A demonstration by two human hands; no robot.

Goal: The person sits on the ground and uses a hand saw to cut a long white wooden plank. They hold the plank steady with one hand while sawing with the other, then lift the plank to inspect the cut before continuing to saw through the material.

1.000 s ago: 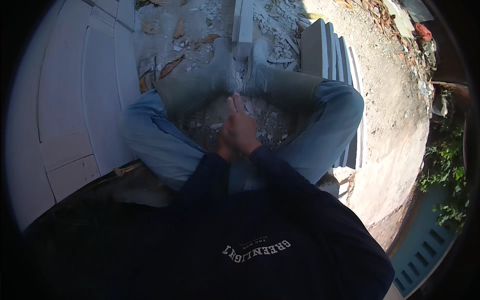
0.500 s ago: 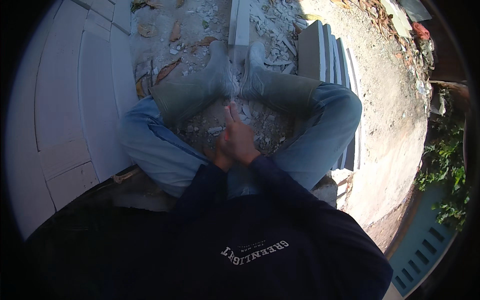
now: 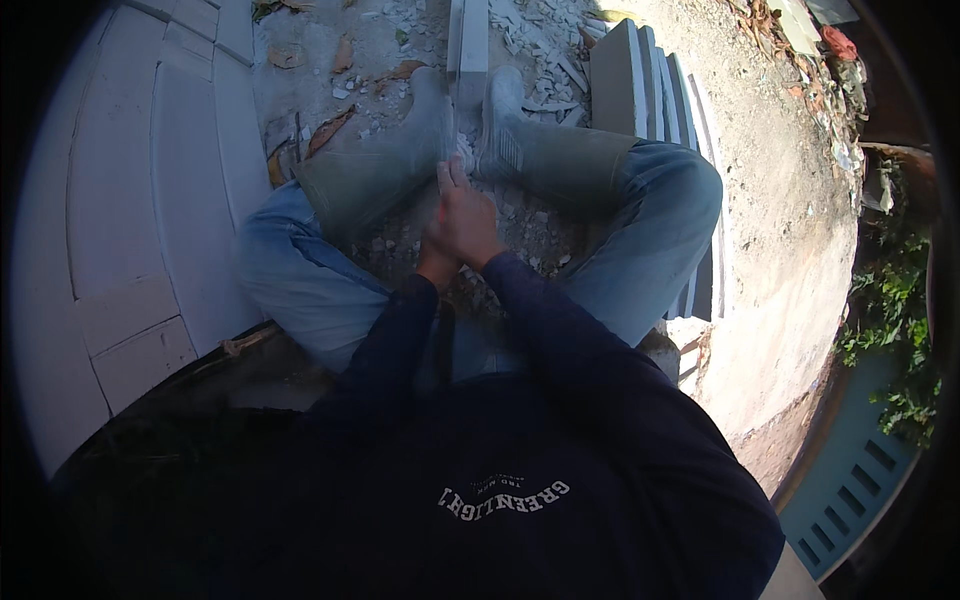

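Observation:
In the middle, between my bent legs, my two hands are pressed together. My right hand (image 3: 468,217) lies over my left hand (image 3: 436,262), its fingers stretched forward and close together. Whatever they grip is mostly covered by the hands and cannot be made out. Just ahead of the fingertips, a long pale grey slab (image 3: 473,45) stands on its narrow side, pointing away from me. Its near end sits between my two dusty boots, the left boot (image 3: 428,105) and the right boot (image 3: 505,110), which press close against it.
Pale grey planks (image 3: 115,190) lie along the left. Several grey slabs (image 3: 615,80) stand side by side on the right, beyond my knee. Broken chips (image 3: 525,45) and dry leaves (image 3: 330,130) litter the ground. Green plants (image 3: 895,310) grow at the far right.
Both hands, still together, have moved forward toward the slab's near end and slightly left. Red spots seen by the fingers before are now hidden. The whole view has shifted slightly.

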